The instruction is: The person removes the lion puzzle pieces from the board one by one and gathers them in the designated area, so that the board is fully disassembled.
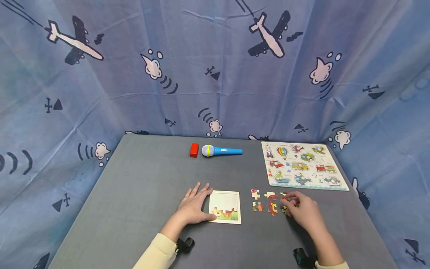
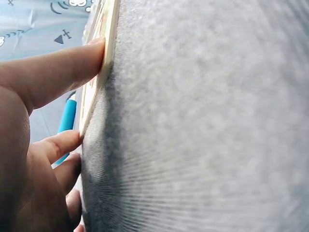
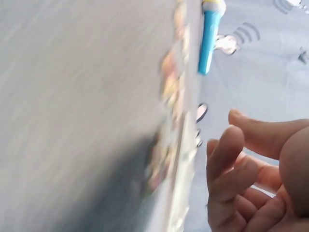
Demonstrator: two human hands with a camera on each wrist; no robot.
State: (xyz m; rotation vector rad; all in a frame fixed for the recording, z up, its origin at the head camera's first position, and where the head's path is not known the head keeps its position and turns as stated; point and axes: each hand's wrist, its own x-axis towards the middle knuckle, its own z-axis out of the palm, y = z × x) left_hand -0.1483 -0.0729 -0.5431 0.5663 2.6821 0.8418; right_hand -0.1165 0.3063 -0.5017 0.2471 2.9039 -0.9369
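A small square puzzle tray (image 1: 226,198) lies on the table, with joined picture pieces along its lower part. My left hand (image 1: 193,207) rests at its left side, thumb on the lower left corner and a fingertip at the upper left. Up close in the left wrist view, the thumb (image 2: 72,67) presses on the tray's edge. To the right of the tray lie several loose jigsaw pieces (image 1: 272,208) in two rows. Over the rightmost ones hovers my right hand (image 1: 304,211), partly covering them. Its fingers (image 3: 224,154) are loosely bent, with a gap to the thumb and nothing held.
A blue toy microphone (image 1: 228,151) and a red block (image 1: 194,150) lie near the table's back edge. At the back right is a large picture board (image 1: 285,182) showing vehicles. A blue printed curtain (image 1: 188,108) hangs behind the grey table (image 1: 134,186).
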